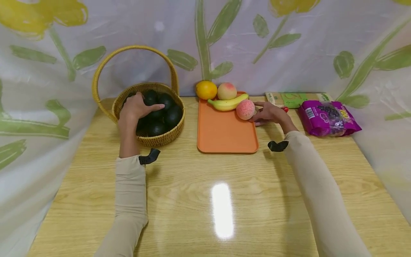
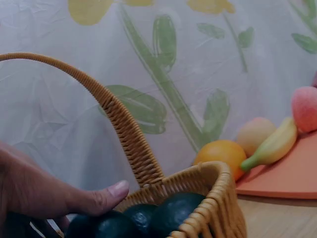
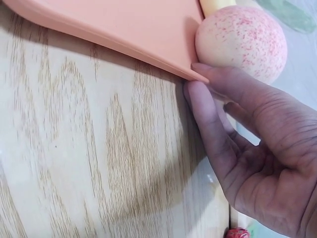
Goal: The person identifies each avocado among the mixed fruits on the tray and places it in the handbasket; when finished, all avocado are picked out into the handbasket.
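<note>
On the left a woven basket (image 1: 160, 140) with a tall handle holds several dark green avocados (image 1: 156, 127). My left hand (image 1: 133, 109) lies over the avocados, its thumb extended and apart from the fingers; the fingertips are mostly hidden. In the left wrist view the thumb lies across the top of the avocados (image 2: 173, 213). At the right edge of an orange tray (image 1: 227, 137), my right hand (image 1: 271, 112) pinches the rim between thumb and finger. A pink peach (image 1: 245, 109) sits on the tray against that hand, next to a banana (image 1: 228, 103).
An orange fruit (image 1: 206, 90) and a paler peach (image 1: 227, 91) stand at the tray's back edge. To the right lie a purple grape bag (image 1: 330, 118), a green and brown flat package (image 1: 297, 100) and a small red item (image 1: 285, 109). A flowered curtain (image 1: 237, 46) hangs behind the wooden table (image 1: 179, 200).
</note>
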Demonstrator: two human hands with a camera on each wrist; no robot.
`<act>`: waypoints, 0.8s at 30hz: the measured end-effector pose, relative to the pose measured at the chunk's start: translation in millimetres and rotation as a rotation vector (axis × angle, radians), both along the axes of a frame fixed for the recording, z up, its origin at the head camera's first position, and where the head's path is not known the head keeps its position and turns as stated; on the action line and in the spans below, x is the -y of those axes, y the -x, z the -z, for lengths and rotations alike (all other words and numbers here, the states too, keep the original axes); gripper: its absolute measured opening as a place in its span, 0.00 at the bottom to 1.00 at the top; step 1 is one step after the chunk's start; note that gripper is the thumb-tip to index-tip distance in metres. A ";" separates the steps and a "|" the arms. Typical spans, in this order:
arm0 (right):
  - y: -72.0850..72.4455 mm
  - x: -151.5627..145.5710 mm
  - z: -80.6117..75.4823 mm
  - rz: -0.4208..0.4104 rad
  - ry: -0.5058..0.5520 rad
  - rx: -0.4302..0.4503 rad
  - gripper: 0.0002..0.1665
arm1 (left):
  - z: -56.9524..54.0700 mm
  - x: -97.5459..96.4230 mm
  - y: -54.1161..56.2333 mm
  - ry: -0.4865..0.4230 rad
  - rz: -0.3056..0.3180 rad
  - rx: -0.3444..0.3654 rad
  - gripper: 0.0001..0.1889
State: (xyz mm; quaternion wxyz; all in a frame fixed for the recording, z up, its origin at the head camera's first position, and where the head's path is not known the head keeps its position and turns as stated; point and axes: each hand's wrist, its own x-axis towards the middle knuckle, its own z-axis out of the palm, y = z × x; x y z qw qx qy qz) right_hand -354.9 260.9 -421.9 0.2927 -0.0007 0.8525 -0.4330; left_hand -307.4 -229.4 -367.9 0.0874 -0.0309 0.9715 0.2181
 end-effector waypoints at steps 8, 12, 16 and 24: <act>5.7 -6.4 7.3 -0.003 0.004 -0.026 0.58 | -3.1 0.0 -3.1 0.107 -0.020 0.052 0.46; 5.1 -6.6 12.2 -0.013 -0.038 -0.030 0.60 | 0.4 0.2 -5.5 0.154 0.010 0.129 0.51; 4.8 -6.5 10.5 -0.021 -0.058 -0.063 0.59 | 0.8 1.5 -4.1 0.144 0.001 0.162 0.56; 5.1 -3.1 10.4 0.003 0.028 0.013 0.58 | 4.6 5.1 -3.6 0.107 -0.041 0.198 0.56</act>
